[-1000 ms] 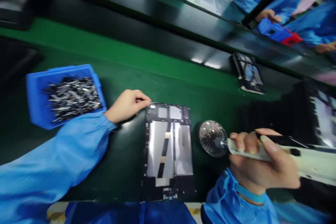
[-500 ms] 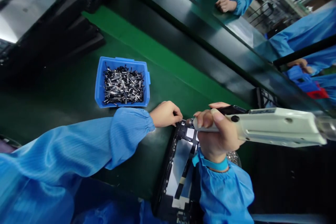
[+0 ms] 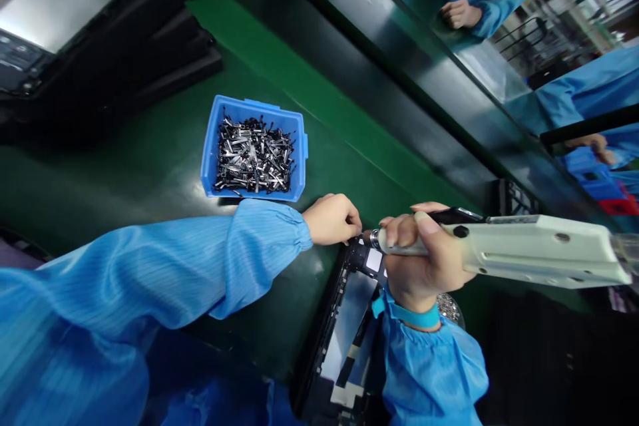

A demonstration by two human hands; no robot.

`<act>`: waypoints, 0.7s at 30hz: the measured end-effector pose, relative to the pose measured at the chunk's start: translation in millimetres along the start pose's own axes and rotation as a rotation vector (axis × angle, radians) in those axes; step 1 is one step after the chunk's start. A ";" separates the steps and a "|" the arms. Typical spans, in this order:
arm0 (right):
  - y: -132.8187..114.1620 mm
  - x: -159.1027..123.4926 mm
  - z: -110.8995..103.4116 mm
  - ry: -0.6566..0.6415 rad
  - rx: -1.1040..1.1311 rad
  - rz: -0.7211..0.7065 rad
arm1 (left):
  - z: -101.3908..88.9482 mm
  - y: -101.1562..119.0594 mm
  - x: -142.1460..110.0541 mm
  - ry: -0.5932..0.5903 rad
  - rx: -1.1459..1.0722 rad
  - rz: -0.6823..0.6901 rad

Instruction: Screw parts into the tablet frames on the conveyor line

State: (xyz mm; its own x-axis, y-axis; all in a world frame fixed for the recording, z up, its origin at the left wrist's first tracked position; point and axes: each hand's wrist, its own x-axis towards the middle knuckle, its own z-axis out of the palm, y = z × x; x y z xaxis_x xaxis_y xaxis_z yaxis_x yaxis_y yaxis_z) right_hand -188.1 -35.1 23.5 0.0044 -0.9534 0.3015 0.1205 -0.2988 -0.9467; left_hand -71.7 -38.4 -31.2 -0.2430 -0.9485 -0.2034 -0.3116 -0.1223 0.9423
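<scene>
You had the tablet frame lying flat on the green bench, toward its near edge, with the metal back plate facing up. Your right hand was wrapped firmly around a white electric screwdriver, its bit right at the frame's far corner, though I can't tell if it was seated on a screw. Your left hand was curled, fingers pressed together, fingertips at that same corner; can't tell if they pinched anything. Off to the left sat a blue plastic bin heaped with small metal parts, just beyond your left cuff.
</scene>
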 end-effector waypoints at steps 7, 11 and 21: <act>2.8 0.0 -1.7 -0.060 0.026 -0.032 | 1.8 -1.5 -1.3 0.015 -0.027 -0.007; 6.4 -2.1 -2.8 -0.097 0.014 -0.040 | 4.4 -2.6 2.6 0.009 -0.034 -0.032; -25.8 5.1 -17.3 0.129 0.209 -0.049 | 34.9 4.0 -97.7 0.196 0.204 -0.059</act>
State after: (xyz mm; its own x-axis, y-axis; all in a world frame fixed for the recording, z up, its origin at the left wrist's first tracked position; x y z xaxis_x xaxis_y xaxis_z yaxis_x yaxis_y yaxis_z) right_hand -208.3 -32.9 47.5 -0.1320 -0.9391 0.3172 0.3203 -0.3432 -0.8830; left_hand -81.2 64.0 -16.9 -0.0426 -0.9824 -0.1821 -0.5028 -0.1364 0.8536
